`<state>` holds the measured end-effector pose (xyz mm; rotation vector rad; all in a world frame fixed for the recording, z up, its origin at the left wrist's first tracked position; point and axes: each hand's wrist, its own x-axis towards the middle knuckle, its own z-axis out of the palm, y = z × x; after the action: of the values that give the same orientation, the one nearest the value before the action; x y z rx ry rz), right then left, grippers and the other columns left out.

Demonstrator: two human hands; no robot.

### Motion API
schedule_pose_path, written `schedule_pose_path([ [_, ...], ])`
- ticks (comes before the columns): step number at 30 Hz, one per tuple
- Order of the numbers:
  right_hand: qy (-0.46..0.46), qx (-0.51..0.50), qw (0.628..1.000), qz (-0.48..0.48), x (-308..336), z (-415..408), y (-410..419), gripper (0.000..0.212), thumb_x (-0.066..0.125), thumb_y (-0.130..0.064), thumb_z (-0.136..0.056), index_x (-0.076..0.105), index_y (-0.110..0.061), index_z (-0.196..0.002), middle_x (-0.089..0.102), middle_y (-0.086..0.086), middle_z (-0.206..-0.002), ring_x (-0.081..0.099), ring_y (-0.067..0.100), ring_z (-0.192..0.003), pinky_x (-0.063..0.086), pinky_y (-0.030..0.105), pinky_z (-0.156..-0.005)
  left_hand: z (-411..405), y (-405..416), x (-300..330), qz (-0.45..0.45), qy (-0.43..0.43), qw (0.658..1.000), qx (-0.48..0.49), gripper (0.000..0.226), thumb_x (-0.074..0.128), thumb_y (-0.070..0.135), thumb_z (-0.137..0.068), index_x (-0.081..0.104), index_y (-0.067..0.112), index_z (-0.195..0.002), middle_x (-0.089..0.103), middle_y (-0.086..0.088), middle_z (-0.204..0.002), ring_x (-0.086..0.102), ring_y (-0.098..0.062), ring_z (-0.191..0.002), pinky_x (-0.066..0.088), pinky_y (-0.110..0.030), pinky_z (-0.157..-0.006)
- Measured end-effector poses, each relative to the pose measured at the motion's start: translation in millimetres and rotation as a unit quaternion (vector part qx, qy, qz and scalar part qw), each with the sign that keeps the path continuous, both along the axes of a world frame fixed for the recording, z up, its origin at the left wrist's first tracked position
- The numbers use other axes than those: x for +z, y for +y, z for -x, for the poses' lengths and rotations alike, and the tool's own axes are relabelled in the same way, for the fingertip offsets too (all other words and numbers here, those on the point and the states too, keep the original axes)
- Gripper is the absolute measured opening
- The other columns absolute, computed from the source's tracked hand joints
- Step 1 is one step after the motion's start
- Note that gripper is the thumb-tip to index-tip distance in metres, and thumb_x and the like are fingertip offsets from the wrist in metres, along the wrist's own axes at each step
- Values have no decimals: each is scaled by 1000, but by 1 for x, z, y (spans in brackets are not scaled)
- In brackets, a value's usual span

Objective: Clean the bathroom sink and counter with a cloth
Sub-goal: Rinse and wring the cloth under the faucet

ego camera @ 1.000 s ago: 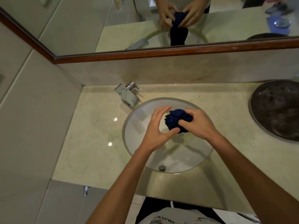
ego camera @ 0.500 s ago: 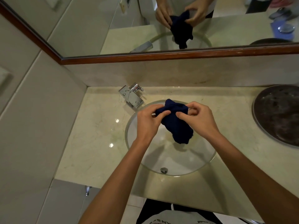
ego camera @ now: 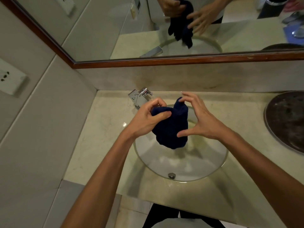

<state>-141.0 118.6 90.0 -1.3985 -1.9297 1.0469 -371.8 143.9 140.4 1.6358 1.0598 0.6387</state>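
Note:
A dark blue cloth (ego camera: 172,127) hangs in the air above the round glass sink (ego camera: 181,163), which is set in the pale marble counter (ego camera: 102,135). My left hand (ego camera: 148,119) grips the cloth's upper left part with curled fingers and thumb. My right hand (ego camera: 197,119) is spread beside it, fingertips touching the cloth's top corner and the thumb against its lower right side. The cloth hides the far part of the basin.
A chrome tap (ego camera: 139,97) stands at the sink's back left. A dark round tray (ego camera: 286,120) lies on the counter at the right. A wood-framed mirror (ego camera: 181,60) runs above the backsplash. Wall sockets (ego camera: 9,79) sit on the left wall. The drain plug (ego camera: 171,175) is near the front.
The balled-up cloth has been loosened and now hangs down longer. Both hands have risen slightly toward the tap, and my right hand has opened from a pinch to spread fingers.

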Motion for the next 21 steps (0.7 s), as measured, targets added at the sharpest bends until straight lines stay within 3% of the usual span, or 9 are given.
schedule_pose_path([
  [2, -6, 71, 997, 31, 16, 5, 13, 108, 96, -52, -54, 35, -43, -142, 37, -21, -147, 38, 2, -135, 39, 25, -108, 6, 3, 14, 8, 0, 1000, -13, 16, 67, 5, -96, 56, 12, -88, 57, 0, -77, 53, -13, -72, 42, -28, -64],
  [4, -29, 130, 990, 44, 30, 6, 26, 97, 97, -48, -55, 47, -40, -137, 54, -23, -131, 51, -6, -118, 44, 12, -94, 15, 4, 23, 8, 9, 1000, -13, 19, 66, 2, -96, 56, 14, -86, 57, 6, -77, 54, -8, -72, 43, -22, -65],
  [6, -79, 167, 982, 49, 36, 6, 36, 66, 95, -45, -60, 66, -31, -117, 68, -15, -108, 63, 2, -97, 51, 19, -79, 28, 2, 31, 13, -1, 1000, 8, 22, 63, -1, -97, 55, 15, -83, 57, 11, -74, 54, -4, -70, 43, -17, -64],
  [8, -108, 166, 978, 65, 36, 4, 40, 44, 92, -43, -67, 72, -20, -98, 69, -7, -93, 66, 14, -85, 53, 33, -74, 45, 0, 34, 28, -28, 998, 55, 21, 61, 4, -98, 55, 17, -83, 57, 7, -74, 53, -7, -68, 44, -19, -59],
  [10, -41, 138, 985, 90, 29, 4, 40, 33, 88, -33, -76, 74, -16, -100, 72, -4, -96, 70, 16, -88, 57, 33, -78, 64, -1, 29, 21, -3, 992, 123, 20, 57, 9, -101, 52, 16, -84, 52, 4, -71, 47, -9, -64, 39, -22, -54],
  [12, 92, 100, 982, 135, 23, 8, 34, 24, 83, -14, -83, 75, -11, -106, 78, 2, -101, 74, 16, -95, 58, 29, -84, 82, -1, 12, 6, 87, 982, 167, 21, 53, 18, -105, 49, 17, -85, 48, 5, -71, 43, -7, -61, 37, -25, -56],
  [15, 203, 8, 964, 170, 12, 28, 23, 15, 72, -6, -90, 73, -10, -105, 79, 1, -96, 74, 10, -88, 57, 21, -73, 100, -8, -26, 30, 198, 964, 178, 25, 51, 35, -106, 51, 14, -94, 55, 4, -80, 50, -12, -70, 42, -34, -66],
  [17, 233, -53, 956, 169, 3, 47, 16, 15, 66, -2, -94, 70, -9, -107, 77, 0, -94, 73, 10, -84, 55, 19, -67, 106, -16, -48, 73, 159, 961, 214, 33, 52, 40, -105, 54, 7, -103, 60, -1, -89, 57, -18, -80, 48, -36, -68],
  [21, 229, -123, 955, 144, -10, 80, 9, 13, 66, -9, -95, 69, -13, -107, 76, 5, -100, 72, 21, -93, 58, 40, -82, 124, -35, -73, 232, 14, 945, 231, 52, 65, 54, -94, 62, 14, -128, 75, -3, -115, 72, -21, -105, 57, -30, -79],
])
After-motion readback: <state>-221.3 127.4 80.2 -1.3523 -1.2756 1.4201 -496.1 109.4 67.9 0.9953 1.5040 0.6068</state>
